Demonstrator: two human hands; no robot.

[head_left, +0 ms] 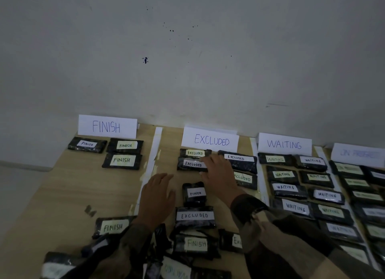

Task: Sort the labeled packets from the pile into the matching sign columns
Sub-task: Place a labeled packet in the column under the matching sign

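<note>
Largely sorted, but a pile (pixel 187 247) remained

Most of the small black plastic packets (pixel 294 206) with handwritten paper labels lay in rows under four white paper signs along the far edge of the pale wooden table (pixel 62 191). Three sat under the FINISH sign (pixel 107 126) at centre left and four under the EXCLUDED sign (pixel 210 140) in the middle. Many more filled the columns under the WAITING sign (pixel 284 144) and the blurred fourth sign (pixel 359 153) at far right.

The right hand (pixel 216 174) lay flat with straight fingers, touching an EXCLUDED packet (pixel 192 164) in its own column and gripping nothing. The left hand (pixel 158 195) hovered just beside it, fingers loosely spread and empty.

At bottom centre the pile held several packets. The readable labels there said FINISH or EXCLUDED, and others were too blurred to read. I judged the job well past halfway.
</note>
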